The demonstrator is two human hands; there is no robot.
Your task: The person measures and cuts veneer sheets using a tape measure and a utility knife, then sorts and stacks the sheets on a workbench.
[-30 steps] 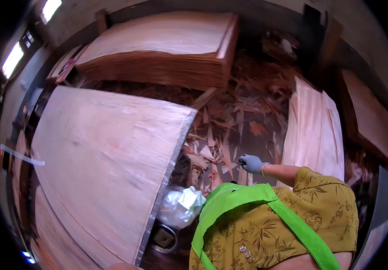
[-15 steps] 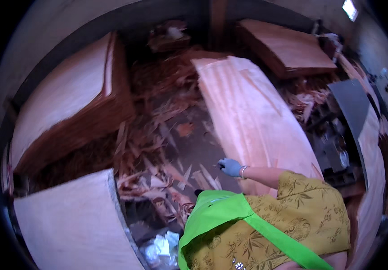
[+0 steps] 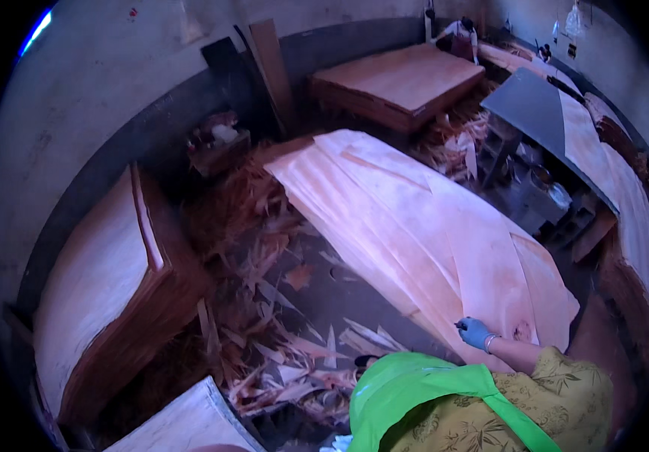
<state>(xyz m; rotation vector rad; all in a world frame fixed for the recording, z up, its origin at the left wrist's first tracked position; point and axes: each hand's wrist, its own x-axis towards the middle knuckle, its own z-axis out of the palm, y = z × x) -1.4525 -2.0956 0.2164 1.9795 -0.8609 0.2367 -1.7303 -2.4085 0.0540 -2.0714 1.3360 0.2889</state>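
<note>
My right hand (image 3: 476, 333), in a blue-grey glove, is above the near left edge of a long pile of pale wood veneer sheets (image 3: 422, 233). Its fingers are closed round a small dark object whose kind I cannot make out. The sheets overlap unevenly, with a loose strip (image 3: 386, 167) lying across the far part. A brown knot mark (image 3: 522, 330) shows on the veneer to the right of my hand. My left hand is out of view. Below, my green apron (image 3: 407, 384) and yellow patterned sleeve (image 3: 577, 380) fill the lower edge.
Veneer scraps (image 3: 294, 377) litter the floor left of the pile. A tall veneer stack (image 3: 98, 279) stands at left, another sheet-topped stack (image 3: 189, 422) at near left, and a third (image 3: 400, 75) at the back, with a person (image 3: 460, 41) beyond it. A grey-topped table (image 3: 524, 102) is at right.
My view has swung, showing more wall and the pile's near end. My right hand was out beside the pile's left edge; now it is over the sheets near that end.
</note>
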